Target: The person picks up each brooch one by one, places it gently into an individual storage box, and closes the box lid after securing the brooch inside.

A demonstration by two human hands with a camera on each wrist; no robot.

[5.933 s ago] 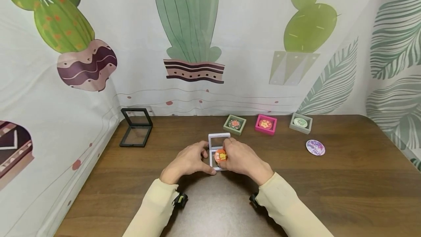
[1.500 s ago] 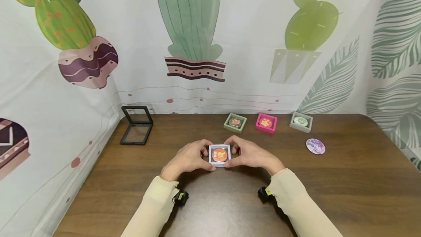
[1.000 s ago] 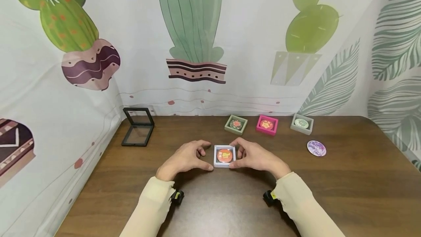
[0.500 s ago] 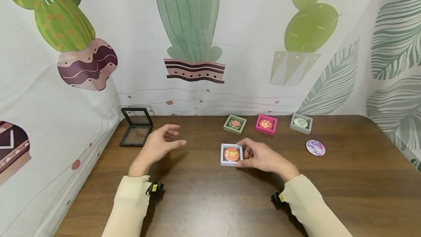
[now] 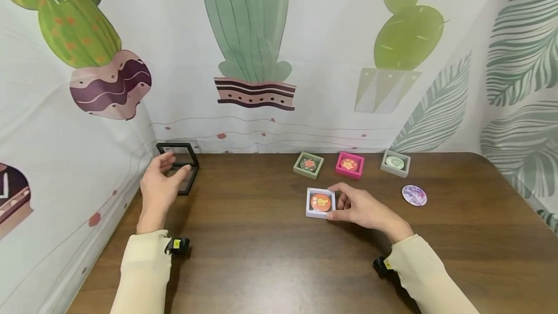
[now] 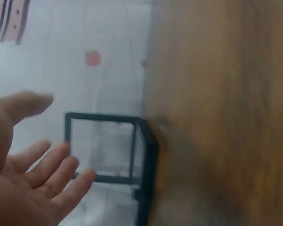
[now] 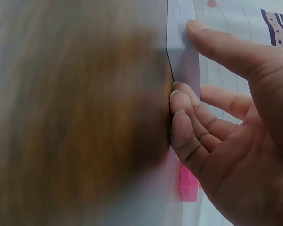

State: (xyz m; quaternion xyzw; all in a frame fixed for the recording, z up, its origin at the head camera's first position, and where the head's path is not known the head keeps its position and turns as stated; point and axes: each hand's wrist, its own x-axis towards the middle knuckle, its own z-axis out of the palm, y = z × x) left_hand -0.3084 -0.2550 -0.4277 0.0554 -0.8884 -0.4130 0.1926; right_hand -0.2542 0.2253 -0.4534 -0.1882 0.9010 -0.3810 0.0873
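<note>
Your left hand (image 5: 159, 185): fingers wide, at the black case (image 5: 194, 154), contact hard to tell | your right hand (image 5: 359, 207): pinching the right side of the white case (image 5: 317, 214) | white case: on the table (image 5: 253, 241), orange badge (image 5: 320, 202) inside

Clock centred on one white frame (image 5: 317, 215), head view: one black frame (image 5: 193, 178) between nine and ten, one green frame (image 5: 305, 174) between eleven and twelve, one pink frame (image 5: 348, 174) at one, one grey frame (image 5: 394, 173) at two. Frame total: five. Badges (image 5: 320, 202): five (four inside frames; one purple badge (image 5: 414, 195), loose, at three). One left hand (image 5: 158, 189), one right hand (image 5: 366, 210). Sleeves (image 5: 141, 265): two. Wrist cameras (image 5: 178, 245): two. Table (image 5: 244, 246): one.
</note>
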